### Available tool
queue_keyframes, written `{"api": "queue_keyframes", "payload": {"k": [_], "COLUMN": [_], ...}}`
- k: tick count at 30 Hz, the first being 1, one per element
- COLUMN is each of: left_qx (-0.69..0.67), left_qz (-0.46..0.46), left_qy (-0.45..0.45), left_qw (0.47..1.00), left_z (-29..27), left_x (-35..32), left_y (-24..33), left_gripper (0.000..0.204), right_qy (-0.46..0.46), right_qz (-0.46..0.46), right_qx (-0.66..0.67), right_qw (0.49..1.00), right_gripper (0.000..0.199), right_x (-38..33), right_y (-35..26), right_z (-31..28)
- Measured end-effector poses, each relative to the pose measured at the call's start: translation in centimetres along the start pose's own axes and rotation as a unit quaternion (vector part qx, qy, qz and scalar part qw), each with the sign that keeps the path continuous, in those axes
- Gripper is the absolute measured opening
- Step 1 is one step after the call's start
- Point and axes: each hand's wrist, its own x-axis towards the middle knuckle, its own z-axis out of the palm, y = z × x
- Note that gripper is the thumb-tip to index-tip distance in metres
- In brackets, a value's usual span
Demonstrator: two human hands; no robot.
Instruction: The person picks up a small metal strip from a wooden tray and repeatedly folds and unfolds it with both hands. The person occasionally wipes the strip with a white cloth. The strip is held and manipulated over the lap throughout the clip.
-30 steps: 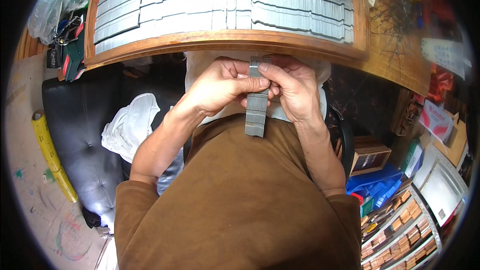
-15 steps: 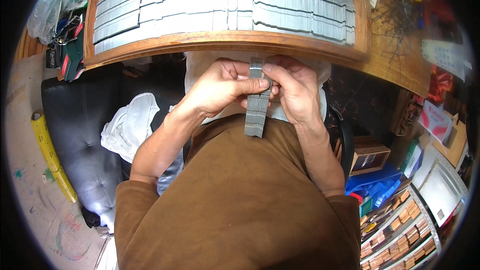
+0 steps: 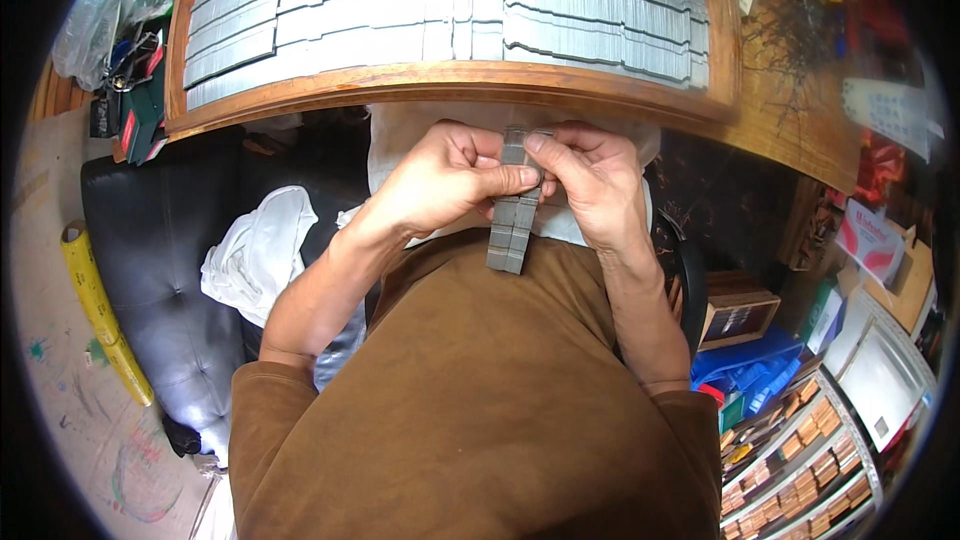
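Observation:
A narrow stack of thin grey metal strips [image 3: 511,230] stands between my hands, its lower end close to the brown shirt. From the left, my left hand [image 3: 450,168] is closed round it, thumb laid across its front. My right hand [image 3: 592,170] pinches the upper right side, thumb near the top. The fingers behind the stack are mostly hidden. A lengthwise line runs down the lower part of the stack. Just beyond my hands, a wooden tray [image 3: 450,77] holds many rows of similar thin grey pieces [image 3: 370,15].
The tray rests on a wooden table [image 3: 790,130]. A black cushioned seat [image 3: 165,280] with a white cloth [image 3: 262,250] is at left, beside a yellow tube [image 3: 105,315]. At right are a wooden box [image 3: 738,312], blue plastic [image 3: 750,365] and a rack of small wooden-coloured blocks [image 3: 800,460].
The stack has turned slightly in my hands, and a lengthwise line now shows along its lower part. Both hands keep their hold in almost the same place.

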Motion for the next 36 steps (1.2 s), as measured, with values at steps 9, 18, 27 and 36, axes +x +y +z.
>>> {"api": "queue_keyframes", "payload": {"k": [9, 18, 27, 36], "left_qx": [-0.022, -0.068, -0.068, -0.089], "left_qz": [-0.015, -0.034, -0.05, -0.038], "left_qy": [-0.003, 0.036, -0.008, -0.027], "left_qw": [1.0, 0.996, 0.996, 0.995], "left_z": [-0.1, -0.5, 0.4, 0.2], "left_x": [0.1, -0.2, -0.2, -0.5], "left_y": [-0.3, 0.8, 1.2, 0.0], "left_gripper": [0.024, 0.027, 0.025, 0.022], "right_qy": [0.022, 0.106, 0.105, -0.047], "right_qz": [-0.004, -0.226, -0.082, 0.048], "right_qx": [0.023, 0.117, 0.04, 0.064], "right_qw": [0.999, 0.961, 0.99, 0.996], "right_gripper": [0.015, 0.017, 0.014, 0.018], "right_x": [-0.5, -5.2, -5.1, -0.8], "right_y": [0.0, -9.2, -7.3, 0.0], "right_z": [-0.3, -10.0, -7.6, -1.0]}}
